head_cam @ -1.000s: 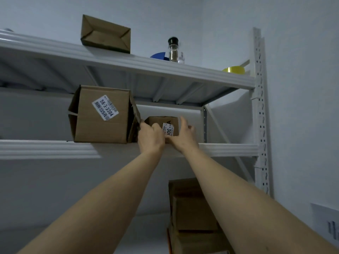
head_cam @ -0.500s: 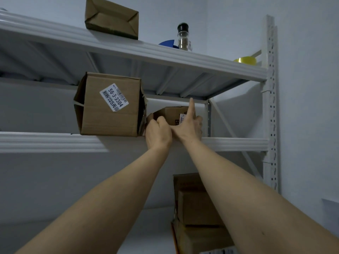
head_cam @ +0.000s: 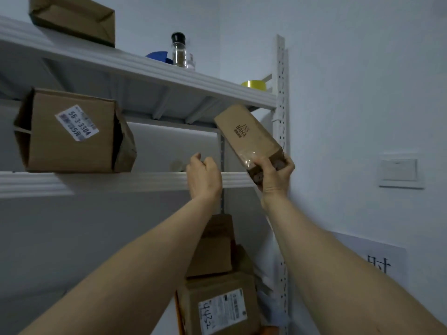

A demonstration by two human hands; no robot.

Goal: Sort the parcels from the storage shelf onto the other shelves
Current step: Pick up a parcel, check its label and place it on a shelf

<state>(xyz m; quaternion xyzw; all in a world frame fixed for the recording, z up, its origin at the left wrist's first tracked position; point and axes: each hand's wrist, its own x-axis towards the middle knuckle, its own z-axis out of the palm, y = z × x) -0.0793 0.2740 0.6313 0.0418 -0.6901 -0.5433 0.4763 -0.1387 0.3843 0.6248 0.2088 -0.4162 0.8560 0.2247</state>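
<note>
My right hand (head_cam: 275, 175) grips the lower end of a small brown parcel (head_cam: 246, 135) printed with dark letters. The parcel is tilted, lifted off the middle shelf (head_cam: 96, 181) near the right upright. My left hand (head_cam: 204, 176) hovers in front of that shelf's edge, fingers loosely curled, holding nothing. A larger brown box (head_cam: 70, 132) with a white label sits on the middle shelf at the left. Another brown parcel (head_cam: 72, 19) lies on the top shelf (head_cam: 150, 68).
On the top shelf stand a glass jar with a black lid (head_cam: 179, 50), a blue object (head_cam: 158, 56) and a yellow tape roll (head_cam: 254, 85). Below, stacked labelled boxes (head_cam: 217, 298) fill the lower right. A white upright post (head_cam: 281, 117) and the wall bound the right side.
The small parcel has come off the middle shelf and now tilts up in my right hand, moved right. My left hand has let go of it and drawn back.
</note>
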